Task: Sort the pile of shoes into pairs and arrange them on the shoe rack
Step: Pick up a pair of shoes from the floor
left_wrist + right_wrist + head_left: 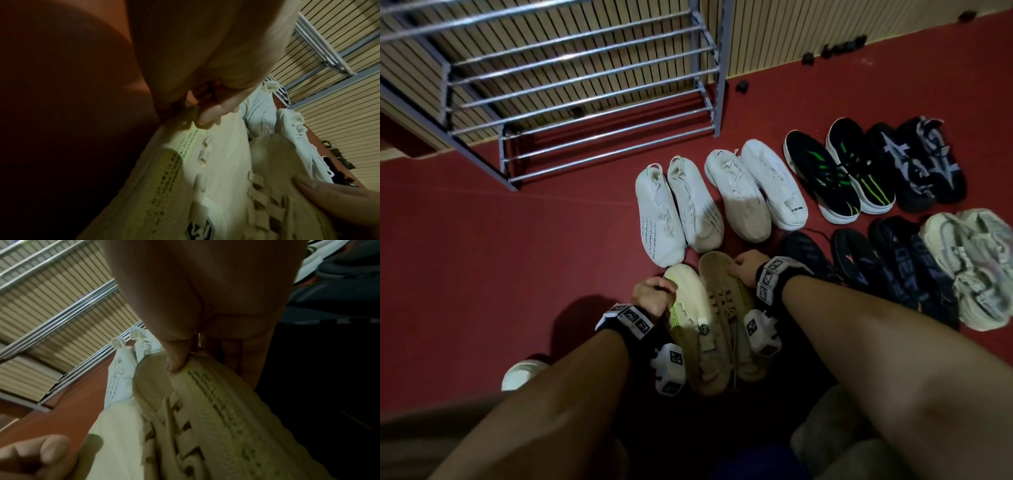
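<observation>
A pair of cream knit shoes lies side by side on the red floor in front of me. My left hand (654, 296) grips the outer edge of the paler left shoe (688, 308), thumb on top (205, 112) and fingers curled under. My right hand (744, 270) pinches the toe edge of the darker beige right shoe (722, 291), thumb on the rim (176, 363). In the wrist views both shoes (216, 162) (205, 402) touch along their inner sides. The grey metal shoe rack (585, 85) stands bare at the upper left against the slatted wall.
Paired shoes line the floor beyond: two white pairs (678, 205) (753, 192), a black-and-green pair (839, 171), a black-and-grey pair (921, 164). Nearer right lie dark pairs (876, 267) and a pale grey pair (976, 267). A white shoe toe (524, 375) shows at lower left.
</observation>
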A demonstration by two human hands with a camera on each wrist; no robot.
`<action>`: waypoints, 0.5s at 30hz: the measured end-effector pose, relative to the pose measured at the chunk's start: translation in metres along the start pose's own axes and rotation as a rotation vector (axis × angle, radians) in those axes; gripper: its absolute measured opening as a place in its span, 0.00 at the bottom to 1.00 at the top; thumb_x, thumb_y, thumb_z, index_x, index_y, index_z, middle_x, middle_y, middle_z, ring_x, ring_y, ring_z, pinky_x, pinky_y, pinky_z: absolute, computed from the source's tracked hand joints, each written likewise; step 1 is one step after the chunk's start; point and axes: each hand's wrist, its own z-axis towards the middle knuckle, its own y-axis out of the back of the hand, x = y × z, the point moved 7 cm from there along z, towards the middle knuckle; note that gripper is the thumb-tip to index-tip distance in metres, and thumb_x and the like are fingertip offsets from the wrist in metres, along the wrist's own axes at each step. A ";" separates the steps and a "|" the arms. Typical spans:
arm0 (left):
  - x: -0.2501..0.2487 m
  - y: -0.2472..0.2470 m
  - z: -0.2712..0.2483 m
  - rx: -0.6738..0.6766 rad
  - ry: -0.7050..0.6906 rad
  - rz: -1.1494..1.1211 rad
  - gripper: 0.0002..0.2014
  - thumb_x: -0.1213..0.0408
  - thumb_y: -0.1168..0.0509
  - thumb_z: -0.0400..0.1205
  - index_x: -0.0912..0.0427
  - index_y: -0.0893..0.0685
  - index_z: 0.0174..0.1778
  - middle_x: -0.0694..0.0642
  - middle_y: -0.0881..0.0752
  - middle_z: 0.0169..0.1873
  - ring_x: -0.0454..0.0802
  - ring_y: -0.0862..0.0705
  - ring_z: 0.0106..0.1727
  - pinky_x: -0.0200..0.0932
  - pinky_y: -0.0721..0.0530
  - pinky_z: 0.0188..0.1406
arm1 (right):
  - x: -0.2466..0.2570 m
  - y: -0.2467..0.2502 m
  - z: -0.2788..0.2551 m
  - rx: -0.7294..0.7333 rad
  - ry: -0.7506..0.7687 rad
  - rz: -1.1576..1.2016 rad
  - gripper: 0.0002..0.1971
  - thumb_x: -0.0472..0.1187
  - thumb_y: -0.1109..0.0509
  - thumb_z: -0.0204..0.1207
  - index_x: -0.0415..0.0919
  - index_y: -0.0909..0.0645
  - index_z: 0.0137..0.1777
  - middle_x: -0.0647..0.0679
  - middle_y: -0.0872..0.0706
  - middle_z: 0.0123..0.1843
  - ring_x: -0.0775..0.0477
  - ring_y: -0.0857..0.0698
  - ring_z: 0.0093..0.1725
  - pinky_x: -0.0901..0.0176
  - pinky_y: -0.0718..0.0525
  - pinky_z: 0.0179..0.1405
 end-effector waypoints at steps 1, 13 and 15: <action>0.002 0.001 0.002 -0.006 0.005 0.002 0.26 0.97 0.43 0.67 0.63 0.14 0.21 0.55 0.12 0.23 0.48 0.18 0.18 0.35 0.22 0.16 | 0.004 -0.002 0.002 -0.005 -0.009 -0.050 0.22 0.54 0.38 0.83 0.35 0.17 0.62 0.39 0.14 0.60 0.38 0.16 0.60 0.53 0.22 0.58; -0.006 0.002 -0.011 -0.129 0.042 0.160 0.24 0.88 0.38 0.69 0.51 0.14 0.23 0.55 0.14 0.31 0.51 0.19 0.31 0.33 0.21 0.18 | 0.035 -0.008 0.007 -0.058 -0.057 -0.202 0.18 0.41 0.34 0.78 0.38 0.20 0.66 0.36 0.18 0.66 0.32 0.20 0.66 0.42 0.20 0.65; -0.004 0.001 -0.012 -0.136 0.047 0.087 0.24 0.89 0.40 0.65 0.55 0.13 0.19 0.59 0.12 0.32 0.54 0.18 0.31 0.36 0.23 0.22 | 0.036 -0.007 0.004 -0.073 -0.080 -0.166 0.18 0.41 0.33 0.77 0.37 0.19 0.65 0.37 0.17 0.65 0.34 0.18 0.65 0.44 0.20 0.65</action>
